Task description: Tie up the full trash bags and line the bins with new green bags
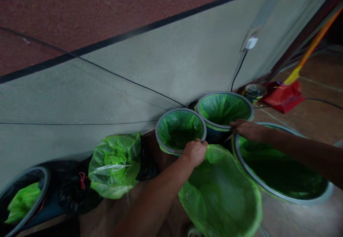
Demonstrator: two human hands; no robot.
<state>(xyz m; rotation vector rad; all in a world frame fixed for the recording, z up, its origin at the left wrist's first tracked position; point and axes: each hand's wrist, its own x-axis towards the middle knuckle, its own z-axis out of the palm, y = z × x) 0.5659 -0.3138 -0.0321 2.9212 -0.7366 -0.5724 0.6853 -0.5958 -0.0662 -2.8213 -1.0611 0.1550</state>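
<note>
The left hand point(195, 152) is clenching the bunched rim of a loose green bin liner point(221, 190), which is billowing open low in the near middle of the scene. The right hand point(248, 129) is resting flat, fingers extended and gripping nothing, on the rims where a far lined bin point(224, 109) is meeting a large lined bin point(278, 169) at the right. Just left, a smaller lined bin point(180, 129) is standing by the wall. Farther left a tied green bag point(115, 165) is lying. No readable writing is showing anywhere.
</note>
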